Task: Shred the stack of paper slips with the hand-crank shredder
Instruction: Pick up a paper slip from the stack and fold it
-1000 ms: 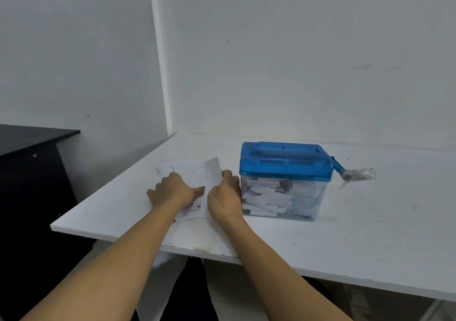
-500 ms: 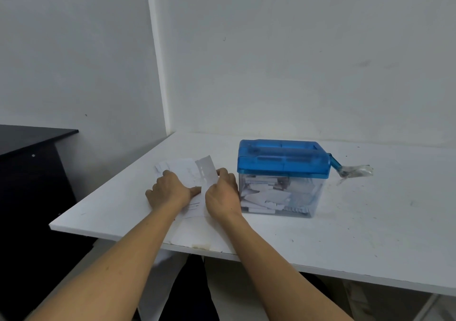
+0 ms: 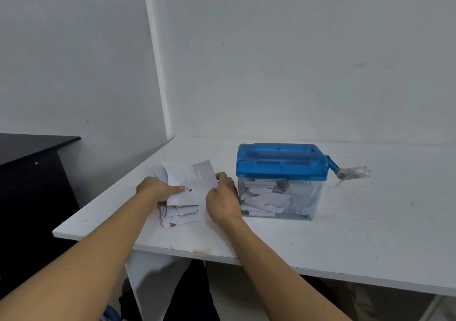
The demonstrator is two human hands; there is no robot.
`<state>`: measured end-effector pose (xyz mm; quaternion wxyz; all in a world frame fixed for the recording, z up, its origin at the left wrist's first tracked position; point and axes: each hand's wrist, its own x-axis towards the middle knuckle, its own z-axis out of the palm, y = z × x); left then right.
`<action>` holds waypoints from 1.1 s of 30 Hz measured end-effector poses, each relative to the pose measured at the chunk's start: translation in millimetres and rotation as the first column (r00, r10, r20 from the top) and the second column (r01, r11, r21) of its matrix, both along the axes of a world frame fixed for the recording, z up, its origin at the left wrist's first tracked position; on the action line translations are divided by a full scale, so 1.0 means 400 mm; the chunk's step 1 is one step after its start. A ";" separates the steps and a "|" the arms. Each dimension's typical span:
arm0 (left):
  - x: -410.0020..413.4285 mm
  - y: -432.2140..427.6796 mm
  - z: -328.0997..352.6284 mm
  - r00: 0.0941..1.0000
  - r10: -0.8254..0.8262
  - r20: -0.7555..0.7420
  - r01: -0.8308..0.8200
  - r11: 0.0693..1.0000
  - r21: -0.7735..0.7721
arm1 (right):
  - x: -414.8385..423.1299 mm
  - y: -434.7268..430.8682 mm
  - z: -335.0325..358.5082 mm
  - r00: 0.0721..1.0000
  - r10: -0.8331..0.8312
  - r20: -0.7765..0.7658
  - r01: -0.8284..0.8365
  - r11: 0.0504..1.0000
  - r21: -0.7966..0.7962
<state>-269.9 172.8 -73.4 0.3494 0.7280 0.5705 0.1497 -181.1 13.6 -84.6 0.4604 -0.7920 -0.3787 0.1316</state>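
Two pinches: left hand point(image 3: 158, 190) and right hand point(image 3: 223, 198) hold opposite edges of a paper slip point(image 3: 190, 180) over the stack point(image 3: 180, 213); lift it alone, flat, square to the shredder point(image 3: 281, 168).

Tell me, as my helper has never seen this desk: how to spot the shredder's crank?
On the white table stands the shredder, a clear bin under a blue lid. Its crank juts from the lid's right end: a short blue arm tipped with a clear knob, the only part sticking out of the box.

text: none readable | paper slip point(image 3: 190, 182): dark marks, illegible
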 end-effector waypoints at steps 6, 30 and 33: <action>0.006 -0.012 0.024 0.991 -0.051 0.121 0.065 0.991 -0.117 | 0.006 0.008 -0.006 0.998 -0.014 -0.053 0.017 0.999 0.041; -0.061 -0.185 0.174 0.480 -0.274 0.833 0.403 0.913 0.069 | -0.056 0.035 0.236 0.853 0.123 -0.507 0.167 0.857 0.488; -0.039 -0.201 0.198 0.539 -0.443 0.716 0.411 0.881 0.236 | -0.038 0.015 0.271 0.873 0.116 -0.474 0.190 0.815 0.548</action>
